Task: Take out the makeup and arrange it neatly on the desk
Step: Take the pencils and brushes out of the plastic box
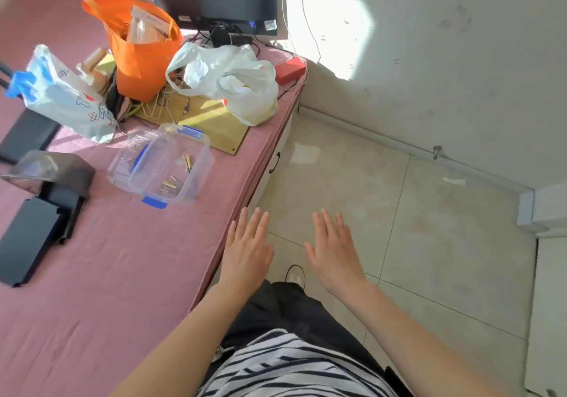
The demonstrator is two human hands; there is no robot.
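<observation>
**Makeup task at its start: nothing taken out yet, both hands empty.**
The pink-covered worktop (pixel 122 274) carries an orange bag (pixel 144 65) and a white bag (pixel 233 80) towards its far right corner. Nearer, close to the right edge, stands a clear box (pixel 201 178) with blue clips. The left hand (pixel 248 249) hovers at the right edge and the right hand (pixel 334 255) beyond it, over the floor. The fingers of both are straight, slightly spread, and hold nothing. The makeup (pixel 187 163), a few small gold-coloured sticks, lies flat inside the box. One pair has its long axis running roughly from far edge to near edge, and the rest lie slantwise by the box's near wall. Which end is the cap is too small to tell. No piece is set out on the worktop, so the whole arrangement appears to remain.
</observation>
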